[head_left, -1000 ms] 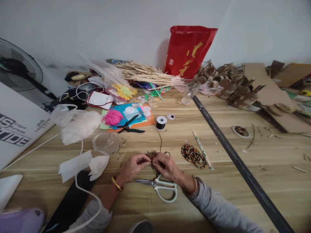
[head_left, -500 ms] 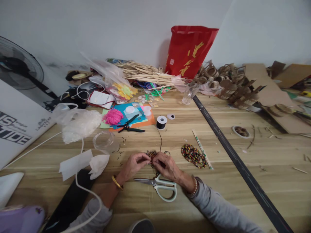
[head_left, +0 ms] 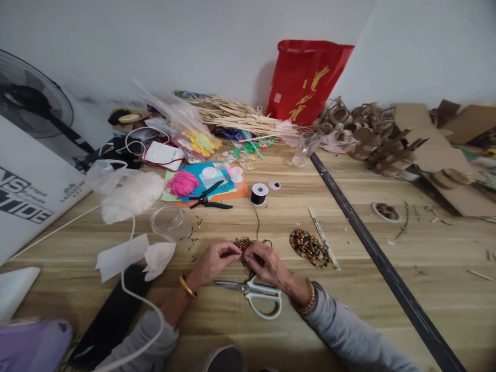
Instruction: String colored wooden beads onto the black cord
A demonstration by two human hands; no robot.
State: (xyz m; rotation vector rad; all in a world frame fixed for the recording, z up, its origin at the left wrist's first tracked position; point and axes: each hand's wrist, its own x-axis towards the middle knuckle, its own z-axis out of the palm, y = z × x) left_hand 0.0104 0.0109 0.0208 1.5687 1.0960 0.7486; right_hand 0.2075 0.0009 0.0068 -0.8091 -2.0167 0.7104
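Brown beads (head_left: pixel 242 243) lie in a small cluster on the wooden table, right at my fingertips. My left hand (head_left: pixel 219 262) pinches at the cluster's left side; what is between its fingers is too small to make out. From the right, my right hand (head_left: pixel 267 264) pinches close to the left fingertips, seemingly at the beaded strand. A dark cord (head_left: pixel 258 222) runs from a black spool (head_left: pixel 259 194) down to the beads by my right hand. White-handled scissors (head_left: pixel 259 295) lie just below my hands, blades pointing left.
To the right lie a coiled multicoloured bead string (head_left: pixel 309 249) and a thin patterned stick (head_left: pixel 324 237). Black-handled pliers (head_left: pixel 211 199) and pink yarn (head_left: pixel 182 184) rest on coloured sheets. A clear round container (head_left: pixel 167 222) stands left. A white cable (head_left: pixel 135 294) crosses my left sleeve.
The whole view has shifted slightly. Both hands stay pinched together at the beads, with almost no movement of the fingers.
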